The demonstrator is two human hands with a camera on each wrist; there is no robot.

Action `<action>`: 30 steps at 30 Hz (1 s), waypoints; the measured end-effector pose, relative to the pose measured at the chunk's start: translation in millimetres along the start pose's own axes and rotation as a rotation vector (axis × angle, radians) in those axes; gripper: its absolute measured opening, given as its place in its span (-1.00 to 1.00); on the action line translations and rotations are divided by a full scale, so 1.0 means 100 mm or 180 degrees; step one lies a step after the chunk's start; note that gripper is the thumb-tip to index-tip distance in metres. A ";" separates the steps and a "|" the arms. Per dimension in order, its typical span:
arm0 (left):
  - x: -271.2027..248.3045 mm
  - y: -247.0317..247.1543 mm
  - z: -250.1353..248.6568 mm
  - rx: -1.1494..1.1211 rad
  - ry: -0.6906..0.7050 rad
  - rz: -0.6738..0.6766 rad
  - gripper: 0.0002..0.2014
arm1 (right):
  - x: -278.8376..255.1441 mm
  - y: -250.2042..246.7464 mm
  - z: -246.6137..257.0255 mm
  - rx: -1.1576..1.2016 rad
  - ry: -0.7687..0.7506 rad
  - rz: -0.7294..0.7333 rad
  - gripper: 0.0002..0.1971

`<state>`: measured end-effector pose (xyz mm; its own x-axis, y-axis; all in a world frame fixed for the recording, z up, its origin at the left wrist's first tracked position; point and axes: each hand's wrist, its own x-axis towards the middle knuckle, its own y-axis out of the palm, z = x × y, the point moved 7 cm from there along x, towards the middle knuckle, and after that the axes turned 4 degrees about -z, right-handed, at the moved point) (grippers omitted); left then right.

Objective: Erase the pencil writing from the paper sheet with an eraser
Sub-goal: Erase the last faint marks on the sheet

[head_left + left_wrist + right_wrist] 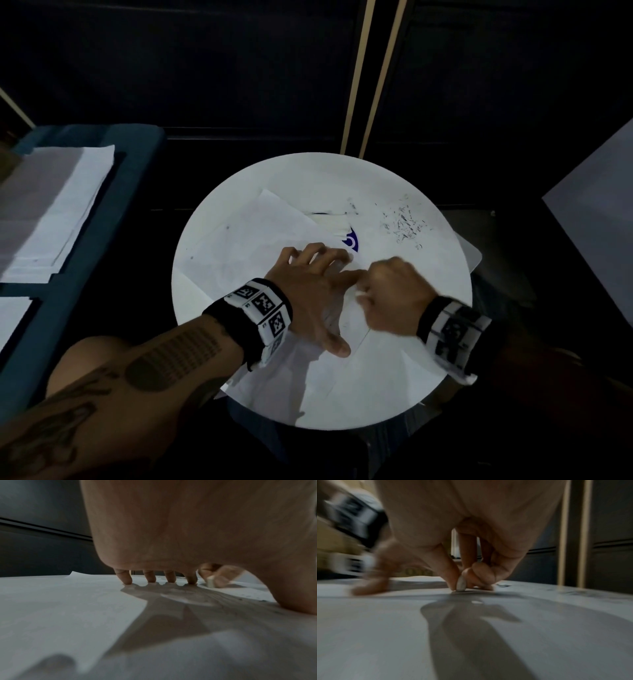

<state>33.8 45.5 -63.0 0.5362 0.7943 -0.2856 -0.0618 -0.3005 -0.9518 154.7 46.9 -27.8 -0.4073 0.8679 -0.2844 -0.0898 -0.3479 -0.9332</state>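
Rubbing eraser (pixel 461 584), pinched in right hand (pixel 394 294), on paper sheet (pixel 246 246) beside left hand (pixel 315 287); left fingers (pixel 126 578) spread, pressing sheet on bench (pixel 394 387). Risk: sheet creasing or tearing if hold-down slipping.

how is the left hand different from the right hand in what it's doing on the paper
The left hand is spread, its fingertips pressing the white paper sheet flat and holding nothing; the right hand is curled, pinching a small white eraser against the sheet. The left looks sharp in the head view; the right is motion-blurred. Both wear black-and-white marker wristbands and rest on the same sheet.
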 end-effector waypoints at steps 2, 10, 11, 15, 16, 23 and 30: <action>-0.01 0.00 0.00 -0.0047 -0.0005 0.0016 0.23 | -0.06 0.08 0.16 -0.0113 -0.0285 0.0169 -0.78; 0.00 0.00 0.00 -0.0027 0.0000 0.0010 0.24 | -0.08 0.03 0.16 -0.0017 -0.0199 -0.0009 -0.79; 0.00 -0.01 -0.01 -0.0017 0.0009 0.0013 0.25 | -0.05 -0.02 0.05 0.0001 -0.0034 -0.0091 -0.78; 0.02 0.00 0.00 -0.0021 0.0003 0.0043 0.27 | 0.03 -0.03 -0.02 -0.0047 0.0015 -0.0210 -0.77; 0.01 0.02 0.01 -0.0045 -0.0003 0.0042 0.26 | -0.04 0.03 0.17 -0.0005 -0.0210 -0.0051 -0.76; 0.00 -0.03 -0.02 -0.0028 0.0020 0.0081 0.26 | 0.10 -0.07 -0.22 0.0128 0.0249 -0.0430 -0.65; 0.00 -0.02 0.00 -0.0027 0.0007 0.0109 0.27 | 0.16 -0.10 -0.53 0.0344 0.0491 -0.0603 -0.61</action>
<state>34.2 45.6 -61.0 0.5358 0.7822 -0.3179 -0.0730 -0.3322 -0.9404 197.1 83.4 -34.6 -0.2312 0.9621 -0.1446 -0.2513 -0.2027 -0.9465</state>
